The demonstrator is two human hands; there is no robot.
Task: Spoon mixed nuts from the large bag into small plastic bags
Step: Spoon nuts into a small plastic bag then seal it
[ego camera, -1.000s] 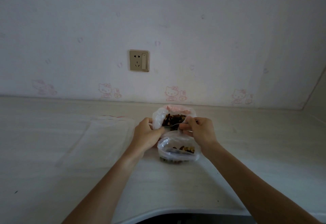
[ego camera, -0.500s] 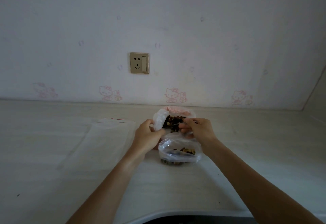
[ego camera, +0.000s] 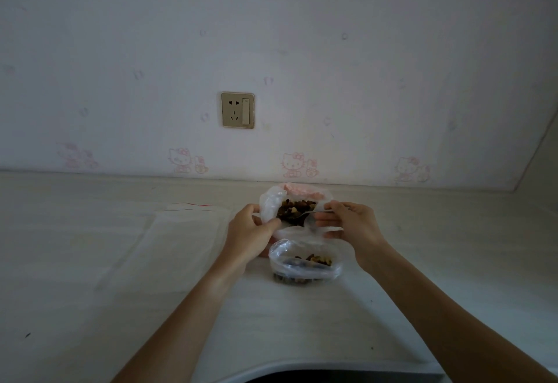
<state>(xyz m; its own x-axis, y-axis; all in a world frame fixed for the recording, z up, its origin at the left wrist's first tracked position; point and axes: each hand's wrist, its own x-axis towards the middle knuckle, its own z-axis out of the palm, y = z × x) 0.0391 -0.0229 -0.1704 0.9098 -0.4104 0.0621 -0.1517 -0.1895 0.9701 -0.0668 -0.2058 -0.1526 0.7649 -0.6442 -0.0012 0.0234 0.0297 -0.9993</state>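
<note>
Right hand (ego camera: 351, 225) fingers pinch spoon (ego camera: 305, 213) (left hand (ego camera: 249, 233) grips large bag (ego camera: 271, 204)).

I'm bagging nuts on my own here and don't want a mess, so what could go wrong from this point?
1. The spoon sits in the large bag, and the small bag lies nearer you. Nuts may drop on the counter in transit.
2. The small bag's mouth looks slumped with neither hand holding it, so a spoonful may miss.
3. The left hand grips only the large bag's edge; it might tip.
</note>
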